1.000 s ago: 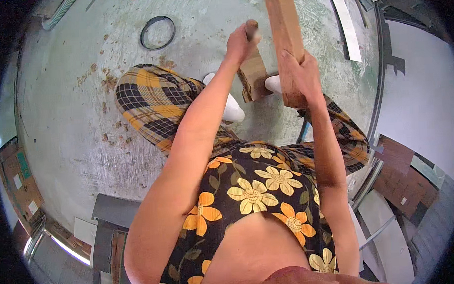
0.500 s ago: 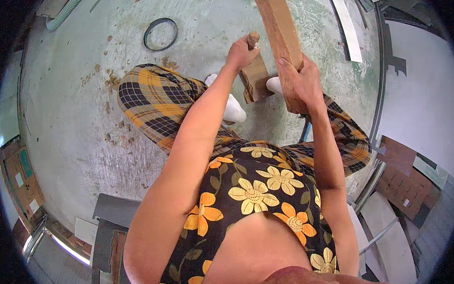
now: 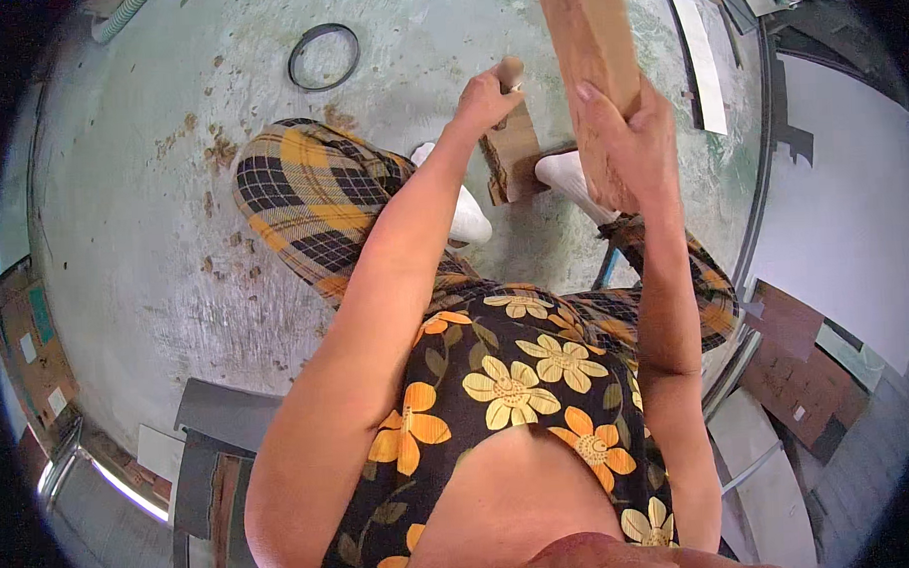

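Note:
My left hand [image 3: 483, 101] is closed around a short round wooden handle [image 3: 510, 72], whose end sticks up above the fist. What the handle joins to lower down is hidden. Just below it, a brown wooden block [image 3: 513, 157] rests on the floor between my feet. My right hand [image 3: 638, 137] grips a thick wooden beam [image 3: 588, 39] near its close end, thumb along the upper face. The beam is held up off the floor, over my right foot, and its far end runs out of the picture.
My white-socked feet [image 3: 568, 180] flank the block on the grey-green concrete floor [image 3: 162, 234]. A black ring [image 3: 323, 56] lies at far left, with brown crumbs scattered nearby. A white strip [image 3: 700, 60] lies at far right. Flattened cardboard [image 3: 800, 372] and grey sheets [image 3: 224, 422] are around the edges.
My right hand has lifted the beam and carried it to the right, away from the handle; it looks bigger now. The left hand and the block have hardly moved.

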The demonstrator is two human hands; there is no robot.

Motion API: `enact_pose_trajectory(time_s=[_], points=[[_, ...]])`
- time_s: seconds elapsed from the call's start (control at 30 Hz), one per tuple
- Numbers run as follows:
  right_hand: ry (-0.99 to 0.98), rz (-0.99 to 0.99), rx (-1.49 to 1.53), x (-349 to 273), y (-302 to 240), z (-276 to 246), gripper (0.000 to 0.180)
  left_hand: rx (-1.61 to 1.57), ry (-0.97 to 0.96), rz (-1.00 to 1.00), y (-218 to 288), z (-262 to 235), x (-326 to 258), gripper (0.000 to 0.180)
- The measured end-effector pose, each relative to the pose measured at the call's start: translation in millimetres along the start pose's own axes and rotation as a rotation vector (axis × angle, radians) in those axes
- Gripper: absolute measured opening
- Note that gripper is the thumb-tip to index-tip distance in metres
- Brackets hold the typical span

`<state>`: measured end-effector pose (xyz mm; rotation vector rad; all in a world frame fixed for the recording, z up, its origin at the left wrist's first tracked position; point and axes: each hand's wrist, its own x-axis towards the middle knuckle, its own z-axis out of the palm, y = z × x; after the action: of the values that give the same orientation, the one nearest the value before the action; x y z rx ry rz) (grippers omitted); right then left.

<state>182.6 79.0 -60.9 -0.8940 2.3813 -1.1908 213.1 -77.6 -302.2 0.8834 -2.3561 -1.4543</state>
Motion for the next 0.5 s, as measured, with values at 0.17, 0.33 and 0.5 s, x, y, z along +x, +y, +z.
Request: enact_pose_trajectory(time_s=[0.17,0.33,0.5], points=[[-0.08,0.073,-0.272,7.4,35.9,24.8,0.047,-0.059,-0.039,0.034,-3.0,-0.9,2.2,0.044],[-0.264,0.178,-0.338,14.5,53.6,27.6,0.05,-0.102,-0.077,-0.026,-3.2,0.6,6.5,0.046],[-0.056,-0.005,-0.066,12.3,-0.5,21.9,0.047,0.011,-0.001,0.009,-11.7,1.4,5.5,0.042]])
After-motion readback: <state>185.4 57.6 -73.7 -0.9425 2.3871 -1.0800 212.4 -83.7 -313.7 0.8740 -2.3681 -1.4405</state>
